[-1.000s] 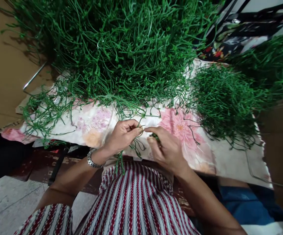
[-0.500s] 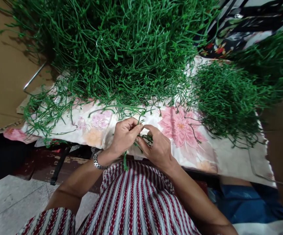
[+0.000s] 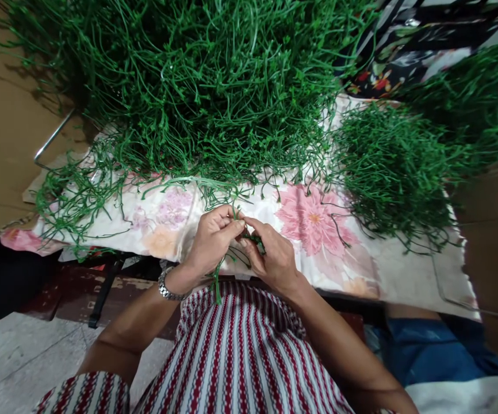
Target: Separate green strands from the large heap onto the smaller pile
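Thin green stems (image 3: 218, 282) are pinched in my left hand (image 3: 211, 238), their ends showing above the fingertips and hanging below the palm. My right hand (image 3: 272, 253) is closed on a small bunch of green stems (image 3: 255, 241), its fingertips close beside those of my left hand. Both hands are over the near edge of a floral cloth (image 3: 313, 221). Beyond them rises a large heap of green stems (image 3: 214, 86).
A smaller green pile (image 3: 395, 167) lies at the right, with loose stems (image 3: 76, 195) at the left. Cardboard (image 3: 7, 126) with a metal handle (image 3: 54, 135) stands at the left. Blue fabric (image 3: 430, 351) shows at the lower right.
Both hands have shifted slightly left with the stems, still fingertip to fingertip. The whole view has also shifted a little.
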{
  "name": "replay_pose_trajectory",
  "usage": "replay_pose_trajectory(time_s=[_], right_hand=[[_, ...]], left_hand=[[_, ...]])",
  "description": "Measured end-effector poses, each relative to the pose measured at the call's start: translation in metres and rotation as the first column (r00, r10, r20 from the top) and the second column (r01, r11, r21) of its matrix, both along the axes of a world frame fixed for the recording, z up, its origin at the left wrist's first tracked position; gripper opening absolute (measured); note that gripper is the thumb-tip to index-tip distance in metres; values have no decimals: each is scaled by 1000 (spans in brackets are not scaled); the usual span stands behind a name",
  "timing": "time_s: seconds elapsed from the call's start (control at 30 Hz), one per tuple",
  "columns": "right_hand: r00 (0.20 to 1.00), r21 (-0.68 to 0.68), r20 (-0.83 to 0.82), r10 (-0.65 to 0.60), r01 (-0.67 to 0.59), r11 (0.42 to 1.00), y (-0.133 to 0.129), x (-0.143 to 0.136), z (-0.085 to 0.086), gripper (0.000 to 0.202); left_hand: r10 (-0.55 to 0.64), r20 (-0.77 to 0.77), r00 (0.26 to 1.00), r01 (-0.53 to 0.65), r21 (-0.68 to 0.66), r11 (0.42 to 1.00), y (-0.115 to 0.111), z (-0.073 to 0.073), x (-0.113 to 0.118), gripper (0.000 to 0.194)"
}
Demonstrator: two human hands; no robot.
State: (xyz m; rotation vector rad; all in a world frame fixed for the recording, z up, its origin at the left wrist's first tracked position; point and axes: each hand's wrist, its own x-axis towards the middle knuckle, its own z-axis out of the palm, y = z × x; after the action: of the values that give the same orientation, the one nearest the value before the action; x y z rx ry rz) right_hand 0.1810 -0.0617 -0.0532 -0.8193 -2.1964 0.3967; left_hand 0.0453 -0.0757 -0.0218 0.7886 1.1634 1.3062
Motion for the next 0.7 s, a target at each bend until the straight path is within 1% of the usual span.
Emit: replay_pose_trajectory(time_s=[0.1, 0.17, 0.27, 0.37, 0.43, 0.47, 0.5, 0.53, 0.6, 0.67, 0.7], right_hand=[[999, 55, 7, -35, 34, 998, 1, 3, 0, 32], [998, 93, 31, -61, 58, 994, 1, 5, -1, 26], [995, 128, 72, -76, 66, 990, 1, 6, -2, 21], [992, 105, 88, -92, 82, 991, 1, 4, -2, 16], [994, 40, 75, -78, 75, 996, 1, 3, 0, 13], [996, -6, 59, -67, 67, 998, 2, 3, 2, 13], [998, -60, 41, -56, 58, 996, 2, 3, 4, 12], [999, -120, 22, -46, 49, 992, 2, 3, 6, 12], [1000, -253, -8, -16, 13, 967, 4, 5, 11, 16], [997, -378, -37, 71, -80, 922, 5, 7, 15, 19], [990, -421, -56, 130, -142, 896, 6, 8, 16, 19]], left_hand=[[-35, 38, 999, 35, 7, 999, 0, 1, 0, 8], [-44, 18, 999, 43, 16, 999, 1, 1, 0, 8], [-13, -90, 996, 16, 23, 1000, 2, 0, -1, 12], [51, -193, 980, -41, 52, 998, 1, -1, 0, 17], [119, -178, 977, -106, 80, 991, 0, -1, 2, 16], [139, -143, 980, -127, 93, 988, 0, -1, 3, 15], [133, -91, 987, -124, 101, 987, 0, 0, 4, 14], [101, -26, 995, -98, 102, 990, 1, 0, 4, 13], [-9, 125, 992, -2, 84, 996, 3, 2, 4, 14], [-106, 250, 963, 101, 31, 994, 4, 3, 3, 16], [-134, 276, 952, 141, -4, 990, 5, 4, 2, 17]])
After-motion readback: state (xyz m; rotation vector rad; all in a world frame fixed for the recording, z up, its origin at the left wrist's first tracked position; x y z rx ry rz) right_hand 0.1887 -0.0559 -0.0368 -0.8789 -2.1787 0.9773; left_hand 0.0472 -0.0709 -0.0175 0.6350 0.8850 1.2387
